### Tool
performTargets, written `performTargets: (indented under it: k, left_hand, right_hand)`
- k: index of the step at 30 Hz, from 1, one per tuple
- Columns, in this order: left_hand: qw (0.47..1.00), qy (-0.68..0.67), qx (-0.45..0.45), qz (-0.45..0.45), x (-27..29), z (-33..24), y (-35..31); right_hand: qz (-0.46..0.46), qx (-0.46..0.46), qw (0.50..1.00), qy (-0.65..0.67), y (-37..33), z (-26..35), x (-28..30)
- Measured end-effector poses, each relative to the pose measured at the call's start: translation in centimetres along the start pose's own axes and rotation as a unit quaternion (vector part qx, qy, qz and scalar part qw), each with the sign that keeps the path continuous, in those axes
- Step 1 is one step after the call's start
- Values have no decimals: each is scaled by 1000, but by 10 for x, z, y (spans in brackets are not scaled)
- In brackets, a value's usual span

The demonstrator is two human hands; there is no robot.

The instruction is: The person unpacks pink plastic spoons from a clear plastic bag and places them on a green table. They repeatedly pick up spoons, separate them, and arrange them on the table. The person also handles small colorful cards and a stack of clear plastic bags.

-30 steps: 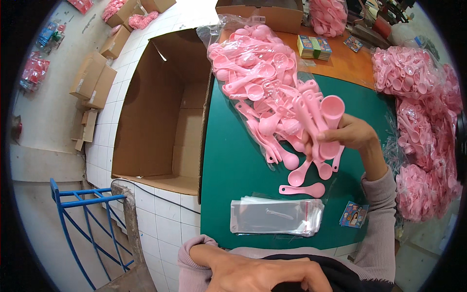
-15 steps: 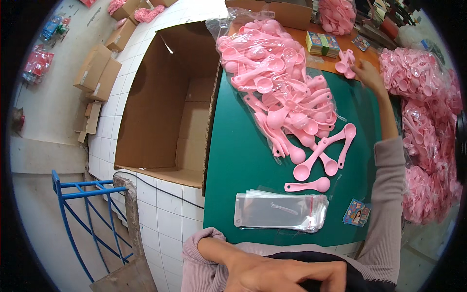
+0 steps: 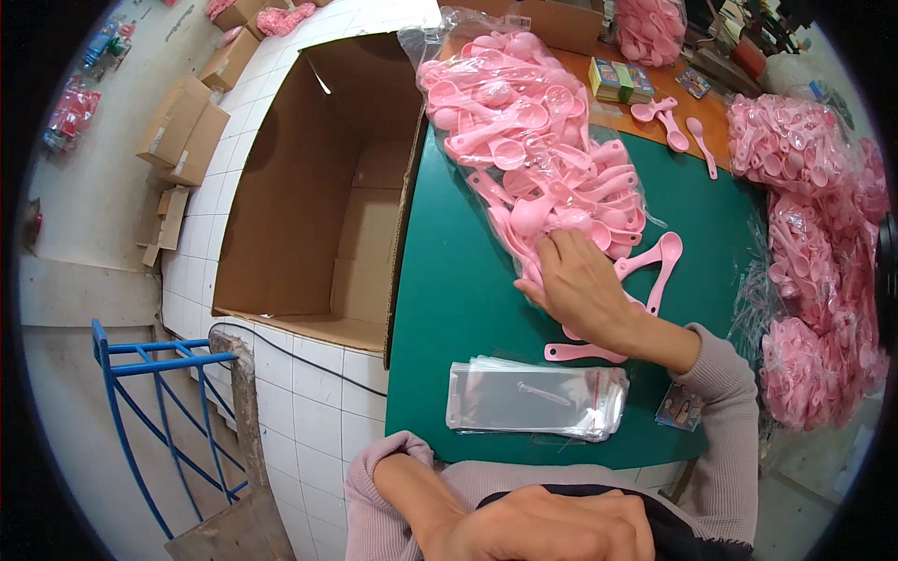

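Your right hand (image 3: 582,288) lies fingers-down on the near end of the pile of pink spoons (image 3: 533,150), which spills from a clear bag across the far middle of the green table (image 3: 458,309). The fingers curl into the spoons, but you cannot tell whether they have closed on any. Your left hand (image 3: 552,528) rests at the near edge against your body, fingers folded and holding nothing that shows. Pick from the loose near edge of the pile, and lift by the handles so the bowls do not snag. The stack of clear bags (image 3: 535,400) lies just near of your right wrist. Your palm hides the spoons under it, and some loose spoons (image 3: 655,266) right of it are partly covered.
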State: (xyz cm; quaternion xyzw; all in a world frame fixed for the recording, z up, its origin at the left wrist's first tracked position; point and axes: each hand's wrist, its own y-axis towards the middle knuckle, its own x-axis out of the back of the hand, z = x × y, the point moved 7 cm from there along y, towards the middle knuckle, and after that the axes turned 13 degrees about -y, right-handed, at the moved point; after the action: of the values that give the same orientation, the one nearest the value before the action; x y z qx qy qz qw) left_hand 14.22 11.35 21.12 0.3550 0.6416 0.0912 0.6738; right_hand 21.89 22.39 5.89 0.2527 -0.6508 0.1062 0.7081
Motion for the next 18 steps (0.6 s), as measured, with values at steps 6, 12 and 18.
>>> performTargets:
  k: [6, 12, 18]
  left_hand:
    - [972, -192, 130, -22, -8, 7, 1]
    - [949, -313, -43, -15, -16, 20, -1]
    - [990, -134, 31, -3, -5, 15, -6]
  right_hand:
    - [-7, -21, 995, -96, 2, 5, -32]
    - [92, -45, 991, 82, 1, -11, -24]
    - [178, -14, 961, 212, -5, -35, 5]
